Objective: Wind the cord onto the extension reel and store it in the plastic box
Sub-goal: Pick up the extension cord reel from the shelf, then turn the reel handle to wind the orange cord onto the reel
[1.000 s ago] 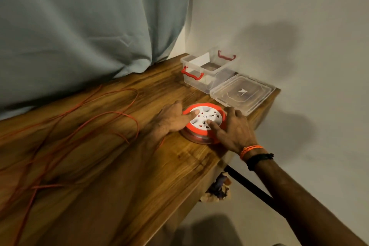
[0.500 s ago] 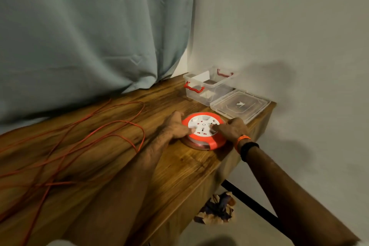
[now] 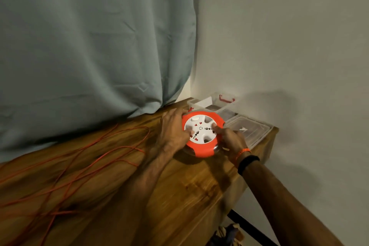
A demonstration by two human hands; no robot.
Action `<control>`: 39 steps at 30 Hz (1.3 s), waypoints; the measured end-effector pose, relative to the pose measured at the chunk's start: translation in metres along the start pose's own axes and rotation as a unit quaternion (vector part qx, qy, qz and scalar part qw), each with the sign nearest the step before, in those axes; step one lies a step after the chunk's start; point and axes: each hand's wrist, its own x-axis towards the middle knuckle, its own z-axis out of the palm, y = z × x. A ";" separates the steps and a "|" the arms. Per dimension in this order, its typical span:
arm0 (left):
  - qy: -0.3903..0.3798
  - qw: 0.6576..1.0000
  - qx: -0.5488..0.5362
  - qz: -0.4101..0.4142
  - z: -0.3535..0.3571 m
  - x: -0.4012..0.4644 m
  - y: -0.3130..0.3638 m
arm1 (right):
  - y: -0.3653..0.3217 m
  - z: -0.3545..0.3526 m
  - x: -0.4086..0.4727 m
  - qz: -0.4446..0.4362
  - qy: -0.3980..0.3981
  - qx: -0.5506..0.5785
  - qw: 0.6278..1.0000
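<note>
Several loose loops of orange cord [image 3: 83, 158] sprawl across the left half of the wooden table [image 3: 199, 189], none of it yet drawn in, beneath a grey-green curtain [image 3: 89, 42] that hangs down to the tabletop. Moving right, the left hand [image 3: 172, 128] curls around the near-left edge of the reel [image 3: 201, 134], its thumb pressed onto the white socket face. The reel itself sits near the table's right end, and compared with a second ago it looks tilted up toward the camera and closer to the box, where before it lay flat on the wood; whether its far edge is off the table is hard to tell. The right hand [image 3: 229, 141] grips the reel's right rim, fingers wrapped under the orange band and a fingertip on the white face, a thread and a dark band on the wrist behind it. Both hands have shifted from resting on top to clasping the sides, which reads as getting a hold for turning the spool. Winding appears barely begun, given how much cord is slack. Just beyond the reel stands the open plastic box [image 3: 223, 104] with red handles, something pale and something dark inside it, and to its right the clear lid [image 3: 249, 130] lies flat at the table's corner against the white wall [image 3: 289, 46].
</note>
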 end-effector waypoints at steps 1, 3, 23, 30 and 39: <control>0.024 1.000 -0.007 0.009 -0.003 -0.005 0.004 | -0.004 0.002 0.001 -0.007 0.003 0.004 1.000; 0.067 0.997 -0.046 0.008 -0.006 -0.019 0.010 | -0.011 0.006 0.002 -0.022 0.012 0.017 1.000; -0.099 0.555 -0.792 -0.235 0.049 0.003 -0.012 | -0.004 0.011 0.020 -0.036 -0.059 0.046 0.997; -0.060 0.537 -0.805 -0.247 0.070 0.009 -0.026 | -0.013 0.012 0.030 -0.329 0.057 -0.380 0.862; -0.095 0.565 -0.808 -0.136 0.074 0.022 -0.031 | -0.032 0.014 0.030 -0.497 -0.033 -0.621 0.605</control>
